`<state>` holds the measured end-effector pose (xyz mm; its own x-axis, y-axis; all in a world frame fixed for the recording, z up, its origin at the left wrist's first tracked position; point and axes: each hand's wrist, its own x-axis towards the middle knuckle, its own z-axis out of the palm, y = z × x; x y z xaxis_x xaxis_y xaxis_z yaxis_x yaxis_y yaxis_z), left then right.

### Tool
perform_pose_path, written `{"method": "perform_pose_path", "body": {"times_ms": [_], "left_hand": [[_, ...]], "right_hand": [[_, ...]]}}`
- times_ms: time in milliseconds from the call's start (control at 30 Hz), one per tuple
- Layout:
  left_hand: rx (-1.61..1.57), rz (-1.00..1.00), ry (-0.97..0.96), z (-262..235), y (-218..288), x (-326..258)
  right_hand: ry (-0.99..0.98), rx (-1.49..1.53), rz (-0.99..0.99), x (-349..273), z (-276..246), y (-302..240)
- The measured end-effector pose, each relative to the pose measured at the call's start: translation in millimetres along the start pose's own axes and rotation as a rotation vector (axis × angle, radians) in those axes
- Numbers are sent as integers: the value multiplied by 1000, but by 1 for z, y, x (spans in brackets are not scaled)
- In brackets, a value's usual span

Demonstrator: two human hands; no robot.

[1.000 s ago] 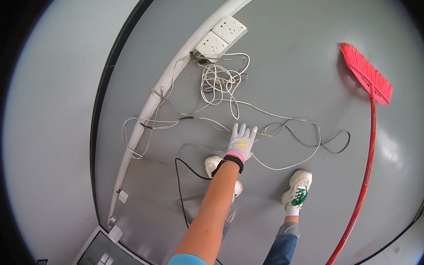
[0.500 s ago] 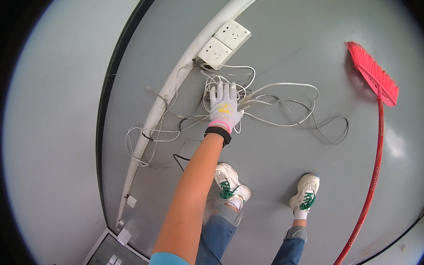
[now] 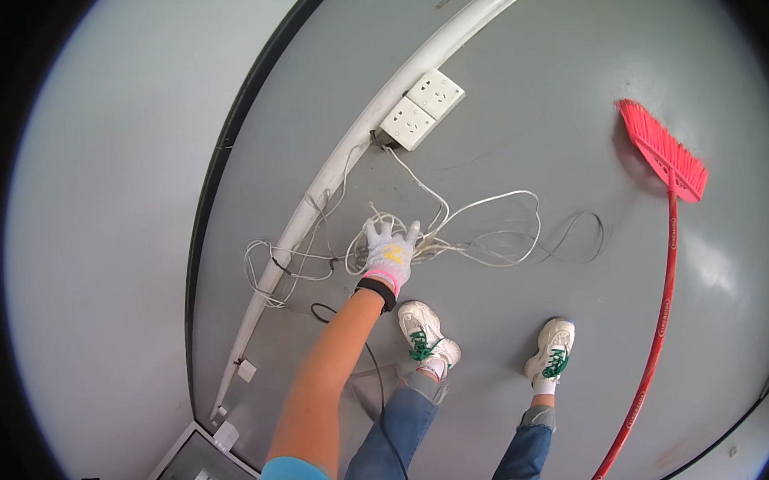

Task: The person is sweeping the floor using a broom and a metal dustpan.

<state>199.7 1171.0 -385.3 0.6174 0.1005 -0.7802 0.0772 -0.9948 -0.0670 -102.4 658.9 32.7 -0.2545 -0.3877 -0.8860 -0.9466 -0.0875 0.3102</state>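
Observation:
My left hand [image 3: 388, 250], in a pale glove with a yellow mark, is closed on a tangled bundle of white and grey cables [image 3: 485, 209] on the floor. Its fingers reach down into the coils, so the exact grip is partly hidden. Cable loops spread to the right of the hand, and one white cable runs up to a pair of white socket boxes [image 3: 423, 109]. My right hand is out of view.
A red broom [image 3: 669, 151] lies at the right, its handle running off the lower edge. A pale conduit [image 3: 333, 177] curves along the floor near the wall, with another cable coil [image 3: 265, 277] by it. A black cord [image 3: 375, 362] crosses near my left shoe [image 3: 429, 338].
My left hand has drawn back toward my feet, dragging the cable bundle away from the socket boxes. Its fingers, stretched out before, are now bent into the coils. The view has shifted slightly.

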Motion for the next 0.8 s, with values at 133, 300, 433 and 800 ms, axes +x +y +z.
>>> {"method": "perform_pose_path", "body": {"times_ms": [133,300,433,800], "left_hand": [[80,-9,-206,-44,-49,-80],[344,-115,-180,-123,-131,-153],[504,-240,-19,-204,-182,-167],[904,-112,321,-296,-182,-93]], "right_hand": [[-52,29,-52,1,-6,-5],[-21,-8,-93,-9,4,-16],[45,92,-171,-29,18,-28],[56,216,-244,-55,10,-38]]}}
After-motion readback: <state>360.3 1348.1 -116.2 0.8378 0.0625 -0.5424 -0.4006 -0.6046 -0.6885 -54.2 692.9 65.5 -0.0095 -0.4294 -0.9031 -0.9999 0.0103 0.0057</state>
